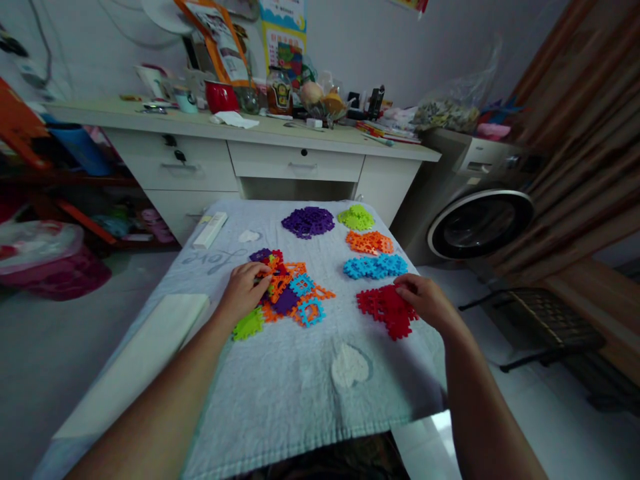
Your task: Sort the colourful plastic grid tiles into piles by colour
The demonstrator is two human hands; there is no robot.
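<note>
My left hand reaches into the left edge of a mixed pile of plastic interlocking pieces, coloured orange, blue, purple, red and green. Its fingers are bent over the pieces, and whatever lies between the fingertips is hidden. On the right, my right hand has its thumb and fingers pinched at the upper edge of a heap of red interlocking pieces. Whether it grips one of them is too small to tell. Behind the red heap lie separate piles of blue pieces, orange pieces, green pieces and purple pieces.
A cloth with heart prints covers the low table. A long white box lies at its back left, a white board-like object along its left side. Beyond stand a cluttered white desk and a washing machine; a stool is at right.
</note>
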